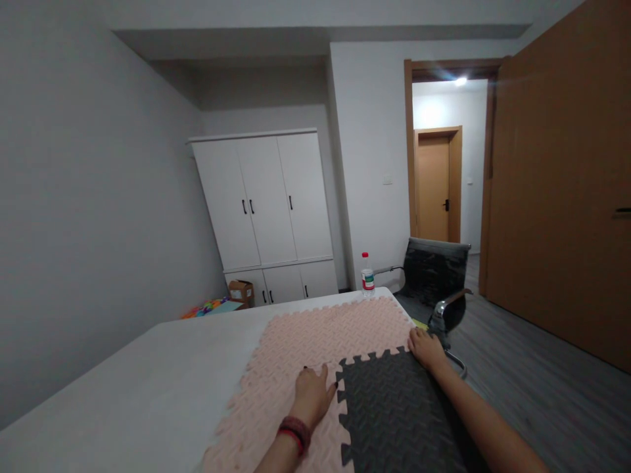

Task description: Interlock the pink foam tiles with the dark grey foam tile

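Note:
Pink foam puzzle mats [315,335] lie joined on a white table [148,387]. A dark grey foam mat [394,414] is fitted against them at the near right. My left hand [311,394] lies flat with fingers spread on the pink mat, right at the toothed seam with the grey mat. A red band is on that wrist. My right hand [424,348] rests at the far right corner of the grey mat, where it meets the pink one, fingers curled over the edge.
A water bottle [367,274] with a red cap stands at the table's far edge. A black office chair [434,282] sits just right of the table. A white wardrobe [266,210], a cardboard box [241,291] and an open doorway [444,177] lie beyond.

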Tool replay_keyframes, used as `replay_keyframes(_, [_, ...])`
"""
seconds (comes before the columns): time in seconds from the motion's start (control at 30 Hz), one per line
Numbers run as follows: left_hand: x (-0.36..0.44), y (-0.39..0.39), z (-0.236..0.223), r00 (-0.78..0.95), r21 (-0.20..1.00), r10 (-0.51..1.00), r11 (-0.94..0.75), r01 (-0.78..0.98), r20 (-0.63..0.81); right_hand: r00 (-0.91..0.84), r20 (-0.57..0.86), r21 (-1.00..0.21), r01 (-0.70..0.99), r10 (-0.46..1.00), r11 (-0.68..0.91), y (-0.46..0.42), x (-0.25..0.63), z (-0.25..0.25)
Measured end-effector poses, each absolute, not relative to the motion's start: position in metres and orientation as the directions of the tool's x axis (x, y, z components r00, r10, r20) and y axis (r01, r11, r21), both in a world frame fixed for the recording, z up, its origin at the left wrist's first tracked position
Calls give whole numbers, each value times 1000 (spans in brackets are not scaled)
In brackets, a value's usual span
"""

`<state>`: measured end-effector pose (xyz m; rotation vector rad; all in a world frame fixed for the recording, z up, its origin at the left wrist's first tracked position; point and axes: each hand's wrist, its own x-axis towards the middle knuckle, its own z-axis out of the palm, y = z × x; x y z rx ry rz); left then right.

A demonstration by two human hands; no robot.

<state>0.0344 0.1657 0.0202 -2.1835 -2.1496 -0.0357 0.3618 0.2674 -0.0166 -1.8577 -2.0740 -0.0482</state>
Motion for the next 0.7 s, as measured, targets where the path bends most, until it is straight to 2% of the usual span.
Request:
replay_keyframes(0.1, [33,154,22,-17,16,995,15,1000,99,-129,311,-161,969,941,186,241,346,-2])
replay_keyframes(0.23, [8,136,36,42,159,997,-53,986,68,-255,309,-143,940,916,310,185,346,16])
replay_keyframes(0.3, [-8,124,45,56,244,997,-68,967,55,-301,280,-230,901,911,368,149,362,19])
replay_keyframes(0.37, [-20,107,48,46,306,997,-62,950,58,-279,253,-390,847,926,362,112,387,14])
replay_keyframes(0.43, [-23,88,44,56,374,997,-71,925,51,-172,249,-522,805,953,281,76,415,0])
replay_keyframes(0.53, [-14,70,28,148,518,989,-121,846,-10,32,266,-633,759,963,150,35,448,-35])
replay_keyframes(0.6, [-3,74,19,219,521,975,-174,835,-26,112,281,-671,733,953,112,17,457,-60])
replay_keyframes(0.7, [14,105,17,260,381,966,-242,892,6,153,345,-664,737,926,126,1,455,-85])
